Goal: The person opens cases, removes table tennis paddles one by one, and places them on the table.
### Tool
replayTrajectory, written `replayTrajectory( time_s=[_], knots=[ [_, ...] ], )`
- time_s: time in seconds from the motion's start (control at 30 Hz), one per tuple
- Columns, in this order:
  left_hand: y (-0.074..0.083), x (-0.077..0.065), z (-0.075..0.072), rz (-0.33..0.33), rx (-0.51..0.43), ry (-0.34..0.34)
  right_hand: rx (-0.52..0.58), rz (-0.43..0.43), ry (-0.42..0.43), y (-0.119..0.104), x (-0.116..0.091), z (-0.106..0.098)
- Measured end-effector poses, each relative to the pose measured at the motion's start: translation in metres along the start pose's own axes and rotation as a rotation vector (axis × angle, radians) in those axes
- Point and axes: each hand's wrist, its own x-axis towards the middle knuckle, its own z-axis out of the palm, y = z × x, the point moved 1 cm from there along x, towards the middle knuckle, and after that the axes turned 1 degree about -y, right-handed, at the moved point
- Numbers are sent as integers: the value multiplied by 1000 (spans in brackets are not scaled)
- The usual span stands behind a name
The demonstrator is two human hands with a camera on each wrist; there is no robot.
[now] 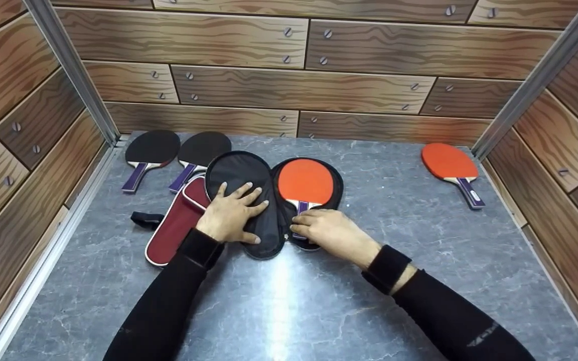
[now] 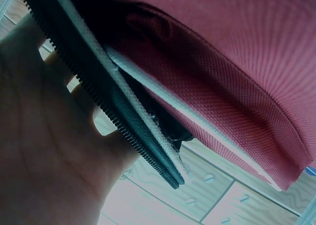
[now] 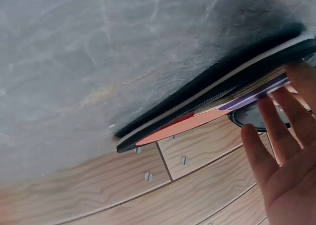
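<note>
A black zippered paddle case lies unfolded in two halves. My left hand [image 1: 229, 215] rests with fingers spread on its left half [image 1: 239, 168]; the zipper edge [image 2: 111, 113] runs across the palm in the left wrist view. In the right half [image 1: 338, 188] lies a table tennis paddle [image 1: 305, 180], orange-red face up, purple handle toward me. My right hand [image 1: 326, 228] touches that handle [image 3: 256, 94] with extended fingers. Partly under the left half is a dark red case [image 1: 168, 245] with white piping, its fabric [image 2: 237, 52] close beside the left hand.
Two black-faced paddles [image 1: 153, 145] [image 1: 206, 146] lie at the back left. Another orange-red paddle [image 1: 449, 160] lies far right. A black strap [image 1: 146, 219] sits left of the dark red case. Wood-patterned walls [image 1: 249, 85] enclose the grey tabletop [image 1: 419, 240] at back and sides.
</note>
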Motion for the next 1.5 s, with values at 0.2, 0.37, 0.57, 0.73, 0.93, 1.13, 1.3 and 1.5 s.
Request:
replayTrajectory(
  time_s=[0.2, 0.37, 0.57, 0.73, 0.93, 1.13, 1.3, 1.5],
  knots=[
    [0, 0, 1, -4, -11, -7, -138, -41, 69, 0, 13, 5],
    [0, 1, 1, -4, -6, -12, -211, -62, 68, 0, 20, 6],
    [-1, 2, 0, -5, -6, -20, -207, -96, 85, 4, 18, 7],
    [-2, 2, 0, -9, -14, -25, -189, -114, 131, 5, 16, 10],
    [-1, 2, 1, -6, -12, -22, -221, -124, 127, 5, 16, 7],
    [0, 1, -1, -6, -10, -12, -220, -124, 152, 8, 16, 2],
    [0, 1, -2, -6, -7, -8, -179, -102, 194, 10, 15, 0],
    [-1, 1, 0, -6, 8, -12, -148, -57, 201, 12, 14, -3]
  ],
)
